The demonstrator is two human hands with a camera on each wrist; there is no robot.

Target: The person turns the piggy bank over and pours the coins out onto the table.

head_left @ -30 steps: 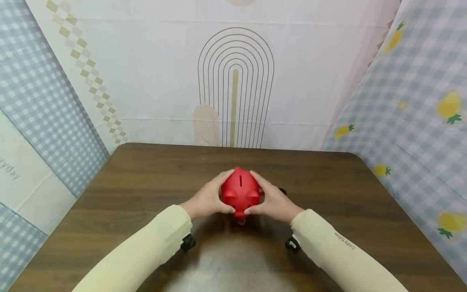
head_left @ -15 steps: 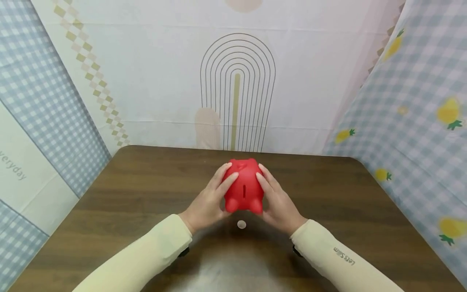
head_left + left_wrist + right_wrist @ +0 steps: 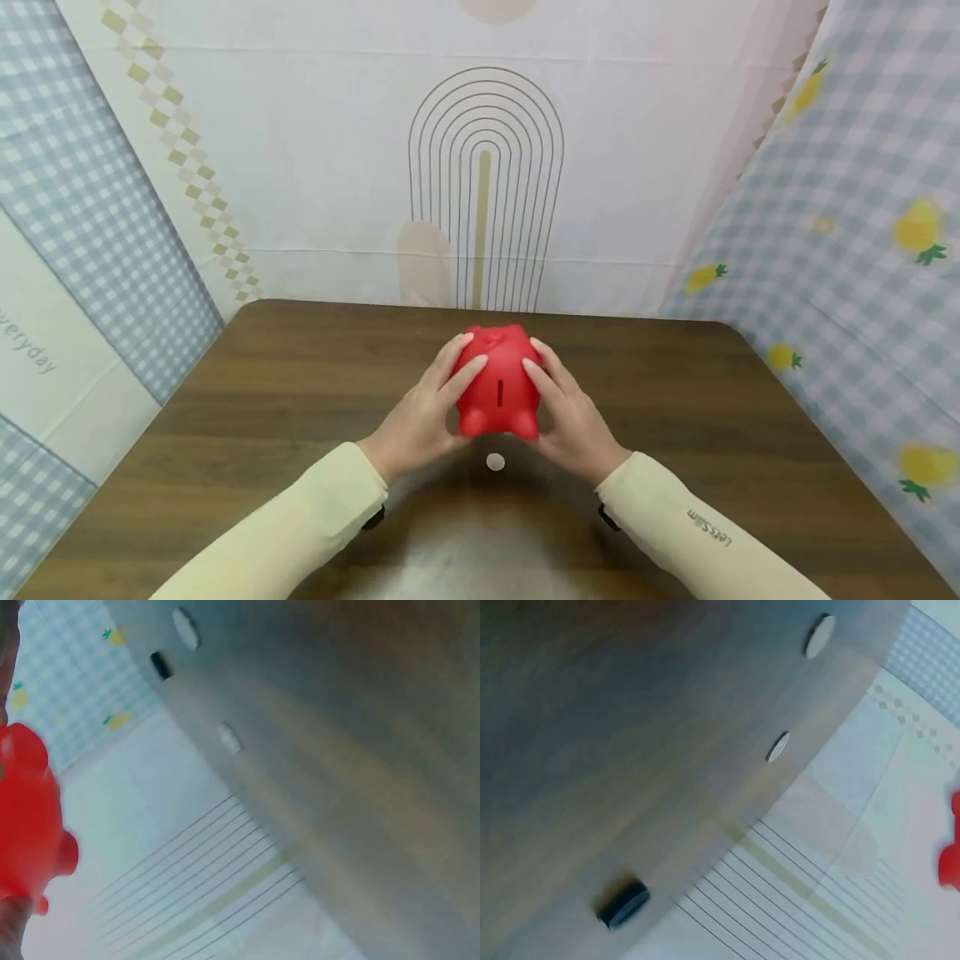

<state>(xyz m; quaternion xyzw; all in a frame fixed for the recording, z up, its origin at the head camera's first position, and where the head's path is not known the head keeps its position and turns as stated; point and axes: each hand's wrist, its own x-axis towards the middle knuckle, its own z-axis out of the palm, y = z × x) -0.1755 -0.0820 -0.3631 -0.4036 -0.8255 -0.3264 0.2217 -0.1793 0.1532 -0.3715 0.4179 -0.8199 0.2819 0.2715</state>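
Observation:
Both hands grip a red piggy bank (image 3: 500,367) from its two sides, raised off the wooden table. It is tilted so that its dark slot faces the head camera, with two rounded bumps at its lower edge. My left hand (image 3: 423,417) curls round one side, my right hand (image 3: 577,421) round the other; fingers lie on top and the thumbs reach low, partly hidden. Below it on the table lies a whitish disc (image 3: 495,462). At the edges of the left wrist view are the piggy bank (image 3: 26,810) and blurred fingers (image 3: 9,652).
In the right wrist view, two pale discs (image 3: 821,636) (image 3: 778,747) and a black round piece (image 3: 624,904) lie on the table. The head view hides the black piece. Printed cloth (image 3: 322,167) hangs behind the table (image 3: 285,383) and at both sides.
Over the last second, the hands have lifted the piggy bank and tipped it, so its slot turned toward the head camera and the disc below came fully into view. It barely moves since half a second ago.

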